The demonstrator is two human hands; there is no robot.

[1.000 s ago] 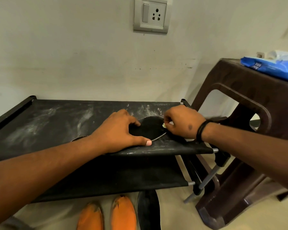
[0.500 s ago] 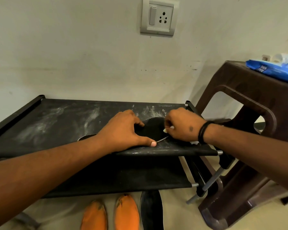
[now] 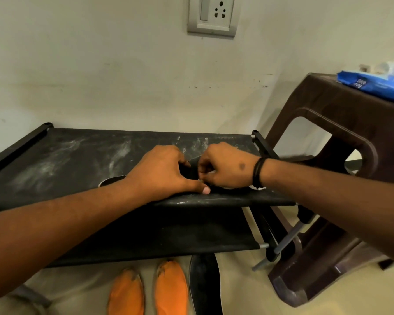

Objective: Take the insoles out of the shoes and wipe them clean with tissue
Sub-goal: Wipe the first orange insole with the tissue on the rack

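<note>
Since a second ago our right hand (image 3: pixel 225 165) has slid its pinched tissue (image 3: pixel 258 188) leftward. On the floor, three insoles lie out; at the shelf's (image 3: pixel 77 160) front edge, our left hand (image 3: pixel 162 176) pins the black insole (image 3: pixel 110 181), wiping unfinished.

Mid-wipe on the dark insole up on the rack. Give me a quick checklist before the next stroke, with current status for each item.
1. Left hand presses the dark insole flat on the rack's top shelf: ok.
2. Right hand has a grip on the tissue: ok, only a white sliver shows.
3. Insole surface clean: cannot tell, hands cover it.
4. Shelf clean: not ok, white dusty smears.
5. Fresh tissue pack on the brown stool: ok.
6. Orange insoles on the floor wiped: cannot tell.
</note>
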